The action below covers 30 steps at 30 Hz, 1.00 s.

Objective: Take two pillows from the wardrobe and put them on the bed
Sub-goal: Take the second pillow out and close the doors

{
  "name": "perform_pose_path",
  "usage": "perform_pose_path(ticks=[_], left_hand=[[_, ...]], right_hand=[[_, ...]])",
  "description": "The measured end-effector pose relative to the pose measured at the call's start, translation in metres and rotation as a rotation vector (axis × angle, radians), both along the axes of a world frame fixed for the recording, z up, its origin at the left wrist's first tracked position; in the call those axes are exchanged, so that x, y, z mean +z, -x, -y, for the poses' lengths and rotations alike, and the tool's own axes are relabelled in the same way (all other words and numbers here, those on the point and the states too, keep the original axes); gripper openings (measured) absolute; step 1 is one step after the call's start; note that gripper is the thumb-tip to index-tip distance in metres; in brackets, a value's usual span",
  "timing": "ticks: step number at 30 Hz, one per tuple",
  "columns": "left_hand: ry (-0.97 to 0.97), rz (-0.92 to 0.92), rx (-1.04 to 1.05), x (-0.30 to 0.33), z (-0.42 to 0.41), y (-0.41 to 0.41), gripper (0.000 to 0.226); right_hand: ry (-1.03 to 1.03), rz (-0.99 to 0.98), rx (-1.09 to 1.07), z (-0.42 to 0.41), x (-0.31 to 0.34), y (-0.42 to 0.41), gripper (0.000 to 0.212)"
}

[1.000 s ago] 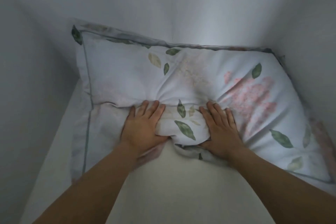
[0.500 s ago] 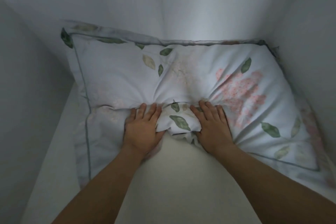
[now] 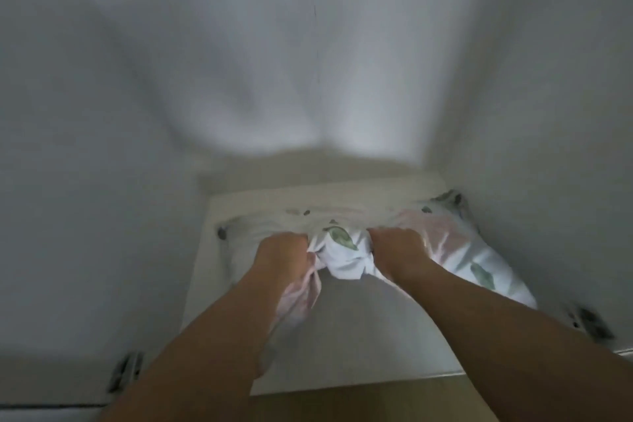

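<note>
A soft white pillow printed with green leaves and pink flowers (image 3: pixel 346 252) lies bunched on the pale wardrobe shelf (image 3: pixel 205 250), its front edge clenched by left hand (image 3: pixel 284 255) and right hand (image 3: pixel 397 252).

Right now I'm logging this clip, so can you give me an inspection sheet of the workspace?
Surface: pale wardrobe shelf, bare in front of the pillow.
Job's things: one floral pillow, bunched at its near edge; a second pillow is not seen.
Clutter: nothing seen.
Hands: left hand and right hand both fisted in the pillow fabric.
Cables: nothing seen.
Surroundings: white wardrobe walls; metal hinges near the front edges; picture motion-blurred.
</note>
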<state>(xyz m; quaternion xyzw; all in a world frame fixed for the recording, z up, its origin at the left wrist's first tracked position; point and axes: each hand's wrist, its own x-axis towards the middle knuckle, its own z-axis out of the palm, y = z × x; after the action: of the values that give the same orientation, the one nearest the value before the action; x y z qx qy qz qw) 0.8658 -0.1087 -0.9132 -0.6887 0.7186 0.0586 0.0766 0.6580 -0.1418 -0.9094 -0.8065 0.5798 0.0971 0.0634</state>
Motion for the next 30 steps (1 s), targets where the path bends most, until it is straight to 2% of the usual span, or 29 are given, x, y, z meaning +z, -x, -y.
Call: perform_pose_path(ticks=[5, 9, 13, 15, 17, 22, 24, 27, 28, 30], left_hand=[[0.097, -0.165, 0.001, 0.178, -0.012, 0.005, 0.031], [0.03, -0.287, 0.007, 0.315, -0.052, 0.015, 0.022], [-0.005, -0.372, 0.014, 0.438, -0.094, 0.03, 0.02], [-0.001, -0.425, 0.024, 0.497, -0.122, 0.039, 0.015], [0.013, -0.482, 0.036, 0.553, -0.155, 0.047, 0.021], [0.06, -0.584, 0.128, 0.637, -0.213, 0.055, 0.039], [0.073, -0.6, 0.162, 0.655, -0.226, 0.056, 0.04], [0.093, -0.619, 0.192, 0.67, -0.245, 0.052, 0.038], [0.095, -0.605, 0.202, 0.672, -0.251, 0.05, 0.034], [0.105, -0.559, 0.235, 0.675, -0.266, 0.042, 0.021]], right_hand=[[-0.044, 0.118, -0.08, -0.012, 0.181, 0.011, 0.021], [-0.035, 0.147, -0.012, -0.061, 0.313, 0.03, 0.027], [0.002, 0.36, 0.084, -0.125, 0.418, 0.029, 0.058], [-0.024, 0.356, 0.079, -0.153, 0.468, 0.032, 0.081], [-0.073, 0.308, 0.056, -0.177, 0.519, 0.038, 0.099], [-0.271, 0.271, 0.125, -0.217, 0.597, 0.042, 0.124], [-0.221, 0.293, 0.118, -0.226, 0.609, 0.041, 0.115], [-0.011, 0.304, 0.143, -0.236, 0.622, 0.033, 0.046], [0.003, 0.281, 0.151, -0.239, 0.628, 0.029, 0.034], [-0.013, 0.248, 0.195, -0.244, 0.638, 0.016, 0.027]])
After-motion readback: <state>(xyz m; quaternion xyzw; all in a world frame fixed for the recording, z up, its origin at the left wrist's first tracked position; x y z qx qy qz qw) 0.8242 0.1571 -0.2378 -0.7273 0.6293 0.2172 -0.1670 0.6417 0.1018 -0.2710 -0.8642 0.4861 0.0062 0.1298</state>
